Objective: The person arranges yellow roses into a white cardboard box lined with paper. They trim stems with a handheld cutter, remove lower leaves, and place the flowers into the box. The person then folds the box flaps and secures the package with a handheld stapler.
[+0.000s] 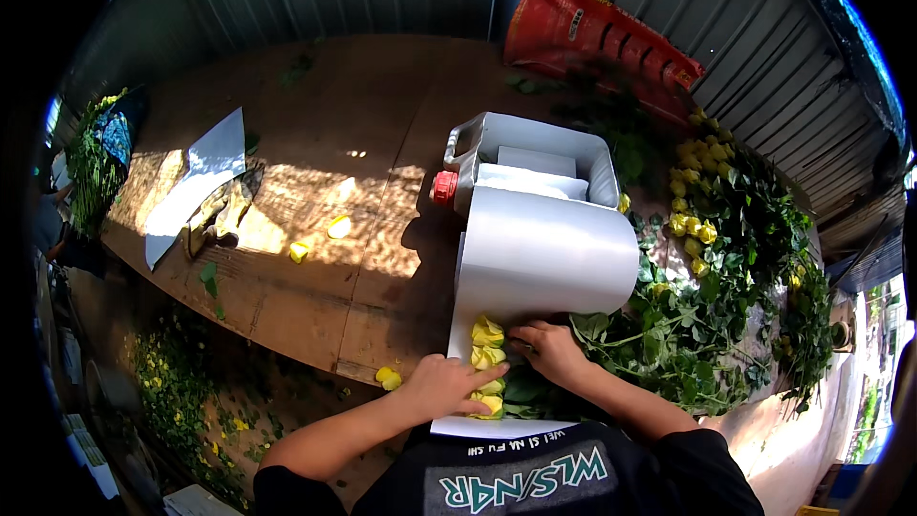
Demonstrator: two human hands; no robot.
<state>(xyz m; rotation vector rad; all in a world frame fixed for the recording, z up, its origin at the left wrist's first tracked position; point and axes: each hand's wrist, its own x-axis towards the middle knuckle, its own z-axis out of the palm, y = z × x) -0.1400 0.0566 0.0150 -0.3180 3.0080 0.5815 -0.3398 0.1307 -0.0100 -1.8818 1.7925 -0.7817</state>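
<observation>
Several yellow roses point(488, 357) lie in a column on a white paper sheet point(458, 425), heads to the left, leafy stems to the right. My left hand point(448, 387) rests on the lower blooms, fingers spread over them. Beside the top bloom is my right hand point(548, 350), its fingers bent at the flower's right edge; whether it grips anything is unclear. Beyond my hands the paper curls up into a wide roll against a cut-open white plastic jug point(544, 127) with a red cap point(445, 188). Folded white paper point(534, 179) sits inside the jug.
Yellow roses with leafy stems point(716, 287) are heaped at right. A red plastic bag point(602, 43) leans on the corrugated metal wall. On the wooden table point(322, 315) lie gloves point(226, 211), a white sheet point(197, 186) and loose petals point(339, 227). At far left, a person stands near bundled stems point(97, 172).
</observation>
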